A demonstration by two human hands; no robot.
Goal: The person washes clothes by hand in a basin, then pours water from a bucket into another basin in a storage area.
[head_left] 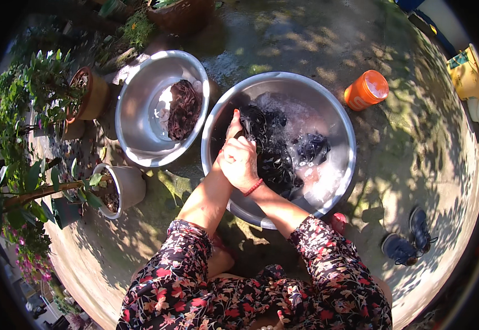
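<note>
A wide metal basin (340, 181) stands in front of me, holding soapy water and wet dark cloth (270, 165). Over its left side my two hands cross. My right hand (239, 159), with a red bracelet at the wrist, is curled into a fist over my left wrist, and a fold of the cloth shows at its knuckles. My left hand (234, 125) points away from me along the cloth's left edge. One finger with a red nail is extended; the rest is hidden behind my right hand. A smaller dark bundle of cloth (314, 147) floats to the right in the suds.
A second metal basin (136, 119) at the left holds a dark brown cloth (183, 109) and some white material. An orange container (365, 91) stands beyond the wash basin to the right. Potted plants, one in a white pot (130, 192), line the left. Dark shoes (400, 249) lie at right.
</note>
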